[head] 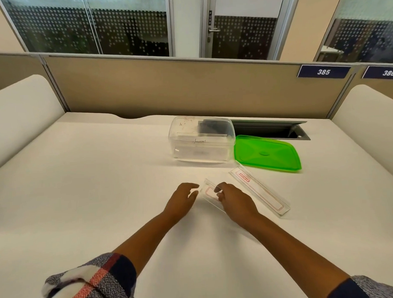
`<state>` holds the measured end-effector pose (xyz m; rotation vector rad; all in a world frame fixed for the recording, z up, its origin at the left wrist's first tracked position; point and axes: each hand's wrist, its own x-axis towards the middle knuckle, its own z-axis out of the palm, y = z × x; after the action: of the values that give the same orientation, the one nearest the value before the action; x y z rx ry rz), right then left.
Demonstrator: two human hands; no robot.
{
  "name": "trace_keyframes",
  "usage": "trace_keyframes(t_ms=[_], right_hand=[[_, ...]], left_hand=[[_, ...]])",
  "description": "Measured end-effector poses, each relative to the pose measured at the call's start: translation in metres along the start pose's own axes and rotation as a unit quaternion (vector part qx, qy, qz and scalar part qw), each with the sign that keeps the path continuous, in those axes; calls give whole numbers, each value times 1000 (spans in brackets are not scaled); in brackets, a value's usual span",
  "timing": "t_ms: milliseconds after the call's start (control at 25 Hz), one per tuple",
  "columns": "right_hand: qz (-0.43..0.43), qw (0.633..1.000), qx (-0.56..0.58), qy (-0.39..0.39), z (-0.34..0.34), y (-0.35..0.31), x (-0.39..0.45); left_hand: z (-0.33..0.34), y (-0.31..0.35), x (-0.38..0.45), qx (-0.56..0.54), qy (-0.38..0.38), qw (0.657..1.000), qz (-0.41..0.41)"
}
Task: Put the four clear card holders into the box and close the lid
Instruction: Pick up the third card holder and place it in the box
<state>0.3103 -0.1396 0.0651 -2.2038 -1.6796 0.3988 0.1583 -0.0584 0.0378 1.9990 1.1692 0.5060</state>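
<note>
head view: on the white desk (103,174) a clear card holder (209,197) lies between the two hands, near the person. the right hand (234,200) has its fingers curled over that holder's right part and pinches it. the left hand (181,199) sits just beside the holder's left end with loosely bent fingers; whether it touches the plastic cannot be told, and it grips nothing. a second clear card holder (259,190), long, with a red label, lies flat on the desk just right of the right hand, slanting from the lid towards the person. the clear box (200,139) stands open farther back, upright; something clear and a dark shape show inside it, but how many holders are in there cannot be told. the green lid (267,153) lies flat on the desk, touching or just beside the box's right side. behind them is an open cable slot (279,130) and a beige partition (166,87) with number plates 385 (323,72) and 386 (386,72). checked sleeves (95,284) cover the forearms.
</note>
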Motion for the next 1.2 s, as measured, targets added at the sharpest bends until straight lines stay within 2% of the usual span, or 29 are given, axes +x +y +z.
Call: trace_keyframes(t_ms=[80,240,480,640,760,840,960,1200], right_hand=[[-23,1000,16,-5,-6,-8,2],[-45,999,16,-7,-18,-10,5],[-59,996,59,38,-27,-8,8],[-28,996,73,51,-23,7,3],[0,990,66,122,-24,20,3],[20,983,101,150,-26,24,5],[40,966,196,162,-30,23,8],[55,949,262,164,-35,20,15]], left_hand=[[-5,13,5,-48,17,999,-2],[-18,24,10,-50,22,998,8],[-39,22,11,-114,20,992,-45],[-64,10,12,-138,74,985,-72],[-77,1,12,-142,125,978,-89],[-80,-4,12,-156,144,972,-99],[-81,-8,13,-212,163,957,-113],[-82,-6,18,-267,198,935,-124]])
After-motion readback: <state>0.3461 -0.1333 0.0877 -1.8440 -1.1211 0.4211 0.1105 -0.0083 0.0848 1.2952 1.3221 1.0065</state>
